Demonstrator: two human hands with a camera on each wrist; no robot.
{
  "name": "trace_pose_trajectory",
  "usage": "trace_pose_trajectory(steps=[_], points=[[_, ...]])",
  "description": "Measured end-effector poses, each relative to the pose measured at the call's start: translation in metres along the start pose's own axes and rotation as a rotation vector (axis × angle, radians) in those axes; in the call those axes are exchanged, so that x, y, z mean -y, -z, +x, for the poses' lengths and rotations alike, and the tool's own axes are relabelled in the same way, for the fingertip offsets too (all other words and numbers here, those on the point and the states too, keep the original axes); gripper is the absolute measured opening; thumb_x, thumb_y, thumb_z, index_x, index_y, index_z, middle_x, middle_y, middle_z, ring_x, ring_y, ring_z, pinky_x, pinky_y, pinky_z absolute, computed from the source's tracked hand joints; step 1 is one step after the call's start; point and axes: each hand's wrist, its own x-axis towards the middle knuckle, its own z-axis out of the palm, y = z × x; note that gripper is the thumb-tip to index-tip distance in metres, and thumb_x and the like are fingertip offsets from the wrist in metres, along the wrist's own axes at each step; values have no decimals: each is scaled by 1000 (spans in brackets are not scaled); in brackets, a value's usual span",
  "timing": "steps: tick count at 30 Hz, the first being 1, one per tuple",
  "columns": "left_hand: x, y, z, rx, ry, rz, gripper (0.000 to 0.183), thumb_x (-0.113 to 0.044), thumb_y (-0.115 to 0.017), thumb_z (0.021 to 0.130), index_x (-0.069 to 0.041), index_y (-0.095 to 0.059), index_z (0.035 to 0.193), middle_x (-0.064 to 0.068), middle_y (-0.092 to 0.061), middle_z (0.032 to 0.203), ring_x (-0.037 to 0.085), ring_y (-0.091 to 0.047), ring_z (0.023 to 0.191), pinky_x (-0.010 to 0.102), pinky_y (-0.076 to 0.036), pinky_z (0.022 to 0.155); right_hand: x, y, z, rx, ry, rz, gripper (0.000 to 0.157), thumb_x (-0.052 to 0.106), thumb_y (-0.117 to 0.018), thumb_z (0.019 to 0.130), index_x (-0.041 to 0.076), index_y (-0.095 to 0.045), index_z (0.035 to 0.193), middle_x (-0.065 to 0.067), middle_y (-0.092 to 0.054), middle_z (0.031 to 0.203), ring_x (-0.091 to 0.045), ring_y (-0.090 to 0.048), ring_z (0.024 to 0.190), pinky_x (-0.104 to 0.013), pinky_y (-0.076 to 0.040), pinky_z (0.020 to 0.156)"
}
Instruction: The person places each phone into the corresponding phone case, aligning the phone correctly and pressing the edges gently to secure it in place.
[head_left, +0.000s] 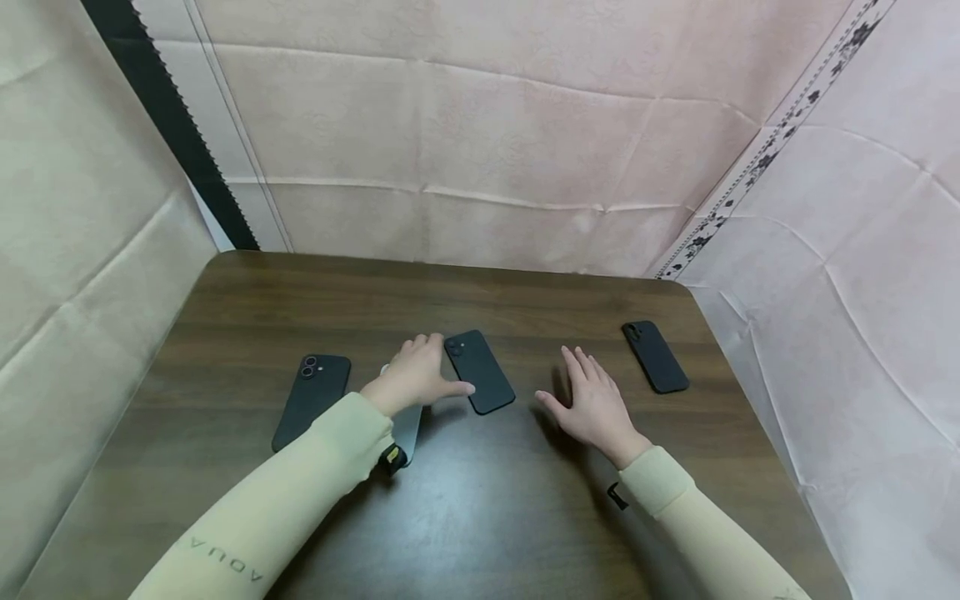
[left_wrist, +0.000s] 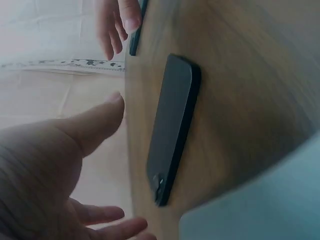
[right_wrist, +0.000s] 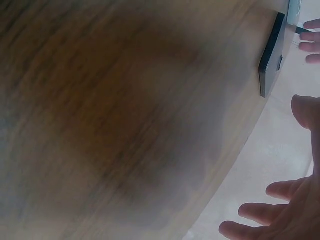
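Note:
My left hand [head_left: 416,375] hovers with thumb spread from its fingers, beside a dark smartphone [head_left: 486,379] lying camera side up near the table's middle. In the left wrist view that same smartphone [left_wrist: 172,117] lies just beyond the thumb, apart from the palm. Partly hidden under my left hand and wrist is a light blue flat device [head_left: 407,429]. My right hand [head_left: 596,408] is held over the table with fingers extended and nothing in it, between the middle smartphone and another dark smartphone [head_left: 656,358] on the right.
Another dark smartphone [head_left: 311,400] lies left of my left hand, partly behind the sleeve. The brown wooden table [head_left: 480,517] has rounded far corners. Pale cloth [head_left: 487,142] hangs behind it and along both sides.

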Motion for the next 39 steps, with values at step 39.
trace_pose_trajectory(steps=[39], points=[[-11,-20,65,104,259,-5,109,-53,-87,63,7,-32,135,26,-37,124,36,-40,110,47,-43,94,-3,1,0,0,8,10,92,70,-50,87,10,-24,153,-20,-25,155,-41,-26,139,-61,-25,107]])
